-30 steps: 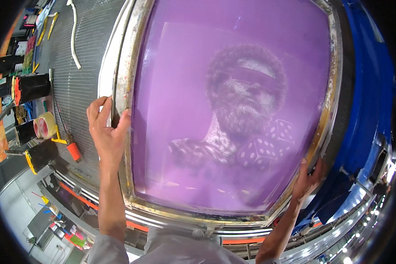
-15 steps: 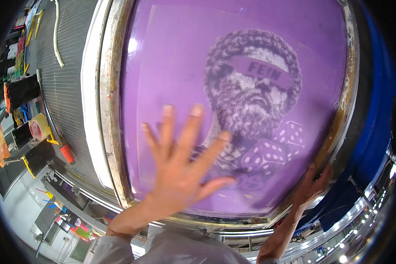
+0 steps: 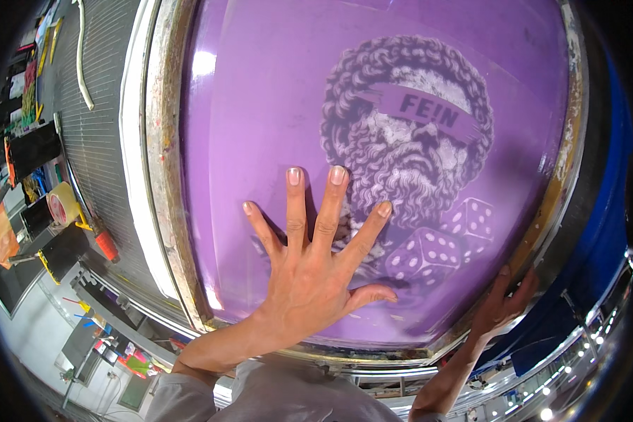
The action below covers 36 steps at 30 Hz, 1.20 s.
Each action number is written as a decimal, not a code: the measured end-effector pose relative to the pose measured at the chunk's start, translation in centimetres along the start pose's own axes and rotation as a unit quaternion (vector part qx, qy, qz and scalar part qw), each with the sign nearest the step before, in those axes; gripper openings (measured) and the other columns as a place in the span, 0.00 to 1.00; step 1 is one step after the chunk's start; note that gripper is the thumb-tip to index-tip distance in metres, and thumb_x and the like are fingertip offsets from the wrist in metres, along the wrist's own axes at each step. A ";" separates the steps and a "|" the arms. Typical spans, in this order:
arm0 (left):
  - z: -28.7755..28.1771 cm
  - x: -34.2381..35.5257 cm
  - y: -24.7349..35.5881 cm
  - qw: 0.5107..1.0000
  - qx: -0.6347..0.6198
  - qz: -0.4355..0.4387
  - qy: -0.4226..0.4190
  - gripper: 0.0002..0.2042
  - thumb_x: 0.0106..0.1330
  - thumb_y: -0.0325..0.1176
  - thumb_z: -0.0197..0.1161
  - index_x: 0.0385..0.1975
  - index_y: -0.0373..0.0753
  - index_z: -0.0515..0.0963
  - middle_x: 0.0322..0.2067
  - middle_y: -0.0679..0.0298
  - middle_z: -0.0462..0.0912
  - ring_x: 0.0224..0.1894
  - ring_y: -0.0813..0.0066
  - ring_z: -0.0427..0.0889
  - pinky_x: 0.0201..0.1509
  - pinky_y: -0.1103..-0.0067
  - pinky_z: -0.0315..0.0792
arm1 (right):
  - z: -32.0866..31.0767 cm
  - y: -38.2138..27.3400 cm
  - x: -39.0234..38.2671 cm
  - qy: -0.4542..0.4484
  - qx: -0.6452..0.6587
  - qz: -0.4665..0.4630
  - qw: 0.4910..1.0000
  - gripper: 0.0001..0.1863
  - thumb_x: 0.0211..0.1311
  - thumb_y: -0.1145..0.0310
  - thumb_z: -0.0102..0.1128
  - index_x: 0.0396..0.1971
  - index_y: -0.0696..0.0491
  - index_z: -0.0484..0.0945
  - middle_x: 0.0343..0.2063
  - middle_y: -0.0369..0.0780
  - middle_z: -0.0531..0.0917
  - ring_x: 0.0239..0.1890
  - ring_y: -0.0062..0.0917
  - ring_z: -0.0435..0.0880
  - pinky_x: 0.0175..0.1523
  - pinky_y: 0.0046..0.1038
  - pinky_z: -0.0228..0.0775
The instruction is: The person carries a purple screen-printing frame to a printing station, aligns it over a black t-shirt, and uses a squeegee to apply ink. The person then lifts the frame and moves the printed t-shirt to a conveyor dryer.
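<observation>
A large screen-printing screen with purple mesh (image 3: 260, 84) fills the middle, set in a worn, paint-stained frame (image 3: 165, 141). In the mesh is a stencil picture of a curly-haired, bearded bust (image 3: 408, 141) with a band over the eyes, and dice (image 3: 429, 253) below it. My left hand (image 3: 306, 274) lies palm down over the mesh, fingers spread, covering the lower left part of the picture; it holds nothing. At the lower right corner my right hand (image 3: 499, 306) grips the frame's edge, its thumb on the near side and its fingertips partly in shadow.
Left of the screen runs a dark ribbed surface (image 3: 105, 105) with a pale cord (image 3: 82, 63) on it. A roll of clear tape (image 3: 63, 204) and a red-tipped tool (image 3: 106, 245) are at the far left. Blue sheeting (image 3: 601, 190) hangs along the right.
My left hand has shifted a little to the right on the mesh and now shows sharp instead of blurred. The screen appears slightly larger in view. My right hand keeps its place on the frame.
</observation>
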<state>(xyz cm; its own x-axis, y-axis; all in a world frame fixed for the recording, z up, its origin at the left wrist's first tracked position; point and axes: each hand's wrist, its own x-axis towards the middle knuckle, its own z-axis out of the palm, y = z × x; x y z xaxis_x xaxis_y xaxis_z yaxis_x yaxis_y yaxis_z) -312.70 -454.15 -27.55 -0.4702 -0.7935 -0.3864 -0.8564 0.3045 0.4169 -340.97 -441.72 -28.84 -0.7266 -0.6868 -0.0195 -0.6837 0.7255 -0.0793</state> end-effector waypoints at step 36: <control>0.4 1.9 0.8 1.000 0.003 -0.001 -0.031 0.49 0.46 0.76 0.61 0.71 0.61 0.63 0.72 0.33 0.35 0.71 0.21 0.23 0.54 0.24 0.19 | 0.5 0.2 -0.4 0.030 0.003 -0.029 0.999 0.26 0.66 0.64 0.58 0.58 0.65 0.71 0.54 0.54 0.75 0.54 0.47 0.75 0.59 0.41 0.66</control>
<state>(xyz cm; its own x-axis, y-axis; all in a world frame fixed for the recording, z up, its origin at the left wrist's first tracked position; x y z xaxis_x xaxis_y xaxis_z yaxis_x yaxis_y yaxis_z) -314.37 -455.22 -28.24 -0.4814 -0.7594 -0.4378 -0.8583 0.3072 0.4110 -340.83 -441.34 -29.32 -0.6893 -0.7231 0.0460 -0.7239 0.6846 -0.0853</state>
